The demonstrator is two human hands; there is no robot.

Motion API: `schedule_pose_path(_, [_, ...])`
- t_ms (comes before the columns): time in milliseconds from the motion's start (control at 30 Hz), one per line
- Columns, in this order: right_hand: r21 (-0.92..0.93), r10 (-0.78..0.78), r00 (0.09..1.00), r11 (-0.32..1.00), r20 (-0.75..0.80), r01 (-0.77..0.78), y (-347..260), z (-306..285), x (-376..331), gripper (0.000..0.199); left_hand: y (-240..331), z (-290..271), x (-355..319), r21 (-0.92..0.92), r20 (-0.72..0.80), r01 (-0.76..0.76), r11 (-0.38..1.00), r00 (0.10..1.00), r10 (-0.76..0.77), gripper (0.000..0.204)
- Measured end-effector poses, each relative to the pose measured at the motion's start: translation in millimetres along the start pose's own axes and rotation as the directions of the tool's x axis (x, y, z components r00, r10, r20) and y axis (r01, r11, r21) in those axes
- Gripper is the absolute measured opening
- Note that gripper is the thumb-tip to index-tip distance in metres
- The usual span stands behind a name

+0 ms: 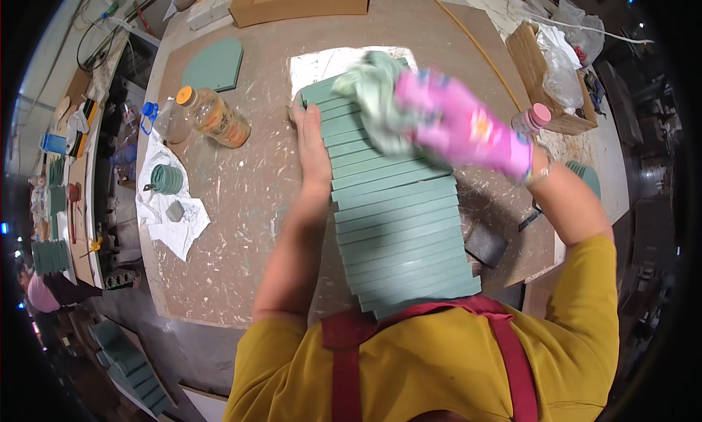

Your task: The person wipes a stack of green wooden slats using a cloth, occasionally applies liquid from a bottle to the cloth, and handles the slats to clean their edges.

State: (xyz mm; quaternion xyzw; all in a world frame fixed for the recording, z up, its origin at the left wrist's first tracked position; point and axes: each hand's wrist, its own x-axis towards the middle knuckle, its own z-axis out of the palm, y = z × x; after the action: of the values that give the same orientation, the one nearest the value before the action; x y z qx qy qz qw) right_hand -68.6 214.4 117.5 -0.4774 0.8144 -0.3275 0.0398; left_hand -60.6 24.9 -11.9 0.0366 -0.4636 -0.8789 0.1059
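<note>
A long row of green flat pieces (398, 228), packed edge to edge, stretches from the table's middle down to my apron. My left hand (312, 146) is bare and grips the row's far left side, thumb along the edge; its other fingers are partly hidden. On my right hand (464, 122) is a pink flowered glove. That hand is closed on a crumpled pale green and white cloth (376, 100), which lies over the far part of the row. Cloth and glove are blurred by motion. A white sheet (311, 65) shows beneath the row's far end.
Left on the brown board (256, 225) are a bottle with an orange cap (216, 119), a white rag (179, 232) and a rounded green piece (216, 62). A pink-capped bottle (531, 119), dark block (486, 244) and wooden box (537, 71) stand right. A cardboard tray (300, 4) lies far.
</note>
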Motion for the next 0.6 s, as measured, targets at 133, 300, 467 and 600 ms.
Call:
schedule_pose_path(133, [-0.204,-0.273,0.945,0.95,-0.182,0.235,-8,65,-3,0.03,-5,2,-5,-0.433,0.467,0.004,0.901,0.856,0.221,0.049])
schedule_pose_path(300, [0.48,-0.04,0.994,0.873,-0.101,0.084,-24,11,48,0.032,-45,-73,27,-0.211,0.323,-0.084,0.974,0.934,0.15,0.047])
schedule_pose_path(467, [0.783,0.594,0.682,0.619,-0.426,-0.05,22,-45,-41,0.032,45,25,-2,0.325,0.05,0.049,0.945,0.996,-0.069,0.052])
schedule_pose_path(600, [0.93,0.803,0.511,0.367,-0.306,-0.019,32,-31,-101,0.035,54,24,5,0.272,0.054,0.085,0.958,0.993,-0.103,0.055])
